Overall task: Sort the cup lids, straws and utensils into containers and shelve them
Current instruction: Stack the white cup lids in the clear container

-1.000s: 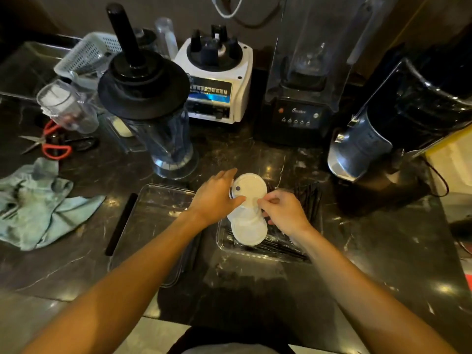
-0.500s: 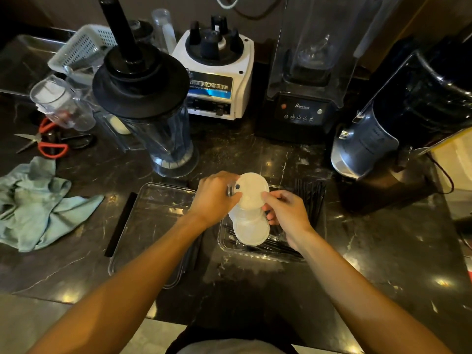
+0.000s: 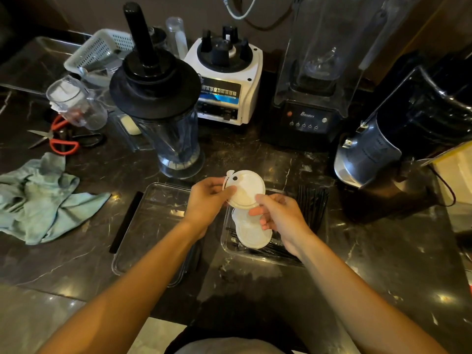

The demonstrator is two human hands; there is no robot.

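**Head view: lid lifted above the tray**

If my light pinch slips, this lid (image 3: 245, 189) could drop among the black straws (image 3: 312, 203). My left hand (image 3: 207, 198) and right hand (image 3: 279, 217) each close fingertips on its rim, above the clear tray (image 3: 258, 259) where more lids (image 3: 251, 232) lie.

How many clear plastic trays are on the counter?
2. One clear tray lies under the left forearm; the other tray, right of it, holds black straws and white lids.
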